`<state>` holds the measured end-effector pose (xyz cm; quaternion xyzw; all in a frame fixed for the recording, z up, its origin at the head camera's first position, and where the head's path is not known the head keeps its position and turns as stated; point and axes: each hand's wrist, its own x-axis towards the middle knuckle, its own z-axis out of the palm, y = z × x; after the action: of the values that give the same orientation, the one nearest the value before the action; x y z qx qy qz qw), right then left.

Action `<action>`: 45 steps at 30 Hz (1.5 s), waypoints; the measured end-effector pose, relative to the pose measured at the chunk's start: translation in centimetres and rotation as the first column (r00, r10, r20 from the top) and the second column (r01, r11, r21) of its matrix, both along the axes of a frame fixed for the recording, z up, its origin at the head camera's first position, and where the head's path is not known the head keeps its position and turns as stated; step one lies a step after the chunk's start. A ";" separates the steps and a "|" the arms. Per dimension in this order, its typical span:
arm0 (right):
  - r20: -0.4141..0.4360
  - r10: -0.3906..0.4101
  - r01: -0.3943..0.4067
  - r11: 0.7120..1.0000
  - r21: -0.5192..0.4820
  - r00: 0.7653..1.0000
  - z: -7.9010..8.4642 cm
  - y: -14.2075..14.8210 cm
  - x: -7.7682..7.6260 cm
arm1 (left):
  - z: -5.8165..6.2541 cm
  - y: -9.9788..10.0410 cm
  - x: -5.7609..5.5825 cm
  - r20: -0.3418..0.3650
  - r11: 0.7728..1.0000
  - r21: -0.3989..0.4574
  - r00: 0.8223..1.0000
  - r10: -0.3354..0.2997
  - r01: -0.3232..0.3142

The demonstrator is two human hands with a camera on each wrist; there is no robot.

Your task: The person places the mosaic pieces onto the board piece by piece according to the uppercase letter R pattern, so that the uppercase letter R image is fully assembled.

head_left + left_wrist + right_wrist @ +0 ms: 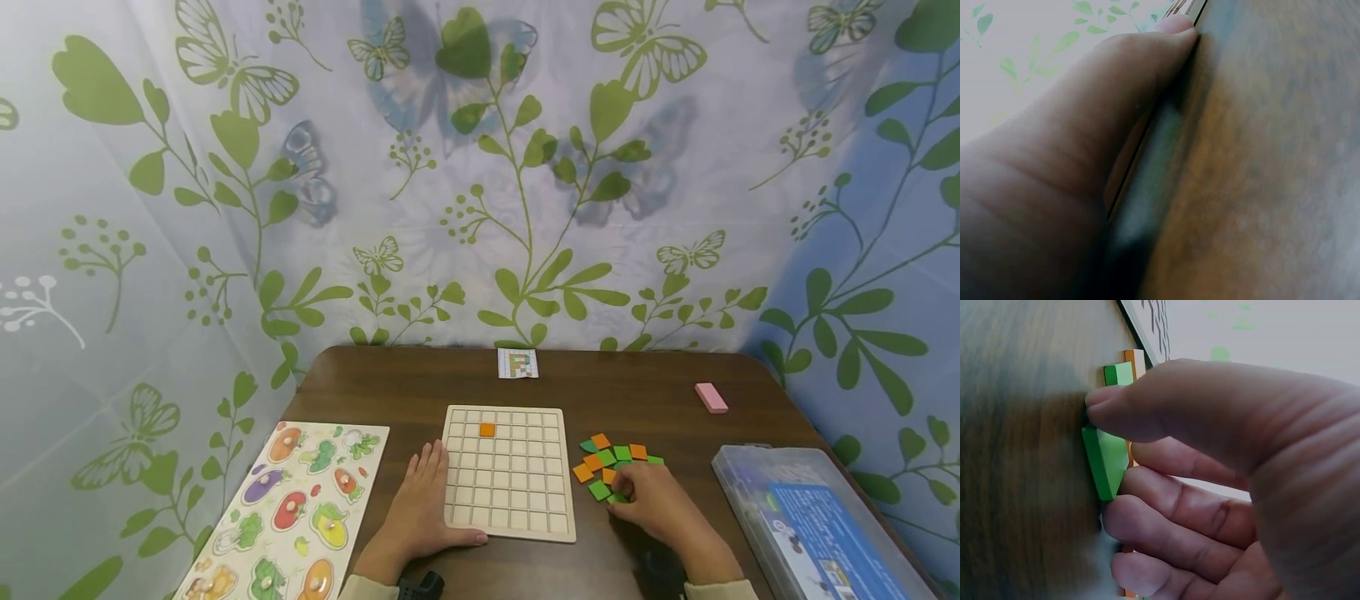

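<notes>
Scattering crowded tiles [606, 457] is being risked: a green tile [1109, 465] is being gripped by the curled right hand [660, 502], the board [536, 500] touched by the straight-fingered left hand [422, 508].

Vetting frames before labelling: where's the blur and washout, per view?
Head: the grid board looks fairly clear, grooves distinct; left wrist: tabletop smeared out of focus, patterned curtain pale and hazy; right wrist: green tile beneath the thumb has fairly crisp edges, but the background at upper right is almost blown out.
</notes>
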<state>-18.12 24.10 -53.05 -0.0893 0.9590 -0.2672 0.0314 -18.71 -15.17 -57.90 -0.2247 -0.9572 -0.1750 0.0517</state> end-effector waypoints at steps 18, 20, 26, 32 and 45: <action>0.014 -0.040 0.041 0.997 -0.062 0.999 0.3 -0.3 0.4 | 0.2 0.0 0.2 -0.029 1.000 -0.013 0.999 -0.014 0.014; 0.007 -0.038 0.038 0.996 -0.077 0.999 0.3 -0.3 0.4 | 0.2 0.0 0.2 -0.029 1.000 -0.011 0.999 -0.014 0.014; 0.001 -0.040 0.040 0.996 -0.085 0.999 0.4 -0.4 0.3 | 0.1 0.0 0.1 -0.029 1.000 -0.005 1.000 -0.008 0.008; 0.007 -0.036 0.036 0.996 -0.081 0.999 0.7 -0.9 -0.1 | 0.1 0.1 0.2 -0.029 1.000 0.002 1.000 -0.005 0.005; -0.107 -0.003 -0.009 0.994 -0.109 0.994 0.4 -2.0 -1.4 | 0.1 0.0 0.1 -0.007 1.000 0.000 1.000 0.000 0.000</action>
<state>-19.50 22.14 -52.68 -0.1065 0.9431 -0.3141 -0.0246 -18.62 -15.16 -57.80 -0.2254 -0.9570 -0.1744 0.0550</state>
